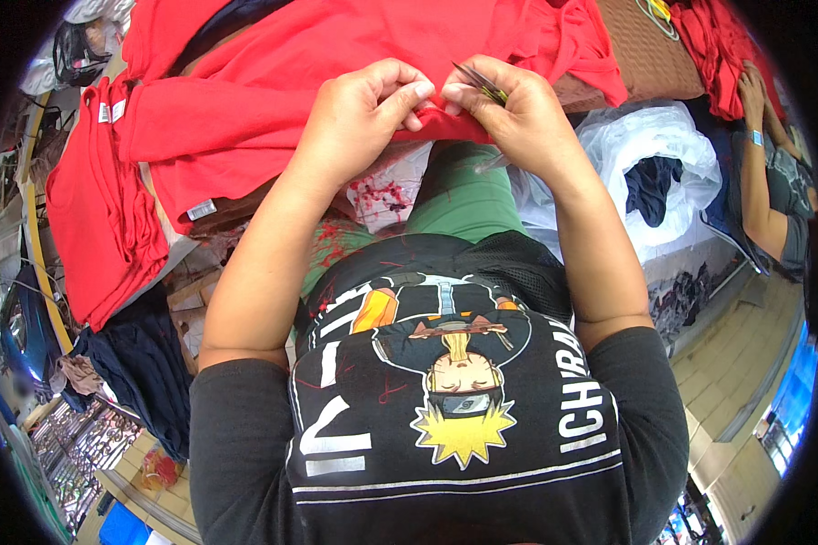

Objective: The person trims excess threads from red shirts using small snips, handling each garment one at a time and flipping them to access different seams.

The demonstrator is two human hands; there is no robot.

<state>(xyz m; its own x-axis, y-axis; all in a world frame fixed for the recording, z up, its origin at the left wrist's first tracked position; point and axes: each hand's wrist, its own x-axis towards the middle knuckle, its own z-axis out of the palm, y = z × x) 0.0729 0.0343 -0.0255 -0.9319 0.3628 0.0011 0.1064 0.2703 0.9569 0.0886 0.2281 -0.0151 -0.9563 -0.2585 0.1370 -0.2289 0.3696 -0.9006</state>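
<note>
My left hand [365, 116] pinches the near hem of a red garment [273, 82] spread on the work surface in front of me. My right hand [509, 113] grips a small pair of thread snips [480, 82] with dark blades and a yellow-green handle, held at the same hem just beside my left fingers. The two hands nearly touch at the fabric edge. My forearms come up from below over my black printed shirt and green trousers.
A stack of red garments [95, 227] with white labels lies at the left. Dark blue cloth [141, 363] hangs below it. A white plastic bag [654, 154] holding dark fabric sits to the right. Another person's arm [763, 182] reaches toward red cloth at the far right.
</note>
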